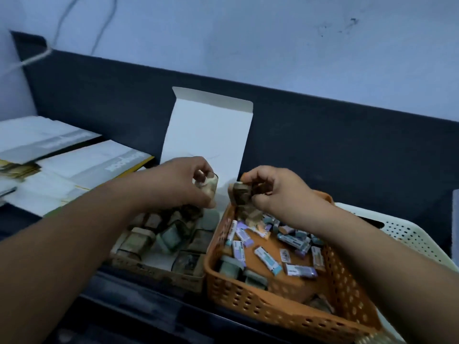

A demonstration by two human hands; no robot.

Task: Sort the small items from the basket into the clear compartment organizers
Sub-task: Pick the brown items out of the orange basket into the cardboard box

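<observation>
An orange perforated basket (pixel 258 307) at the lower right holds several small white-and-purple packets (pixel 268 260) and a few dull greenish blocks. To its left sits a shallow box (pixel 159 271) packed with several small clear-topped cases (pixel 173 238). My left hand (pixel 178 184) hovers above that box and pinches a small tan block (pixel 210 186). My right hand (pixel 278 192) is over the basket's far corner, fingers curled round a small brownish block (pixel 239 196). The two hands are close together but apart.
The box's white lid (pixel 208 135) stands upright against the dark back panel. White papers and booklets (pixel 74 167) lie at the left. A white perforated basket (pixel 407 234) sits behind the orange one at the right. A cable hangs on the wall at upper left.
</observation>
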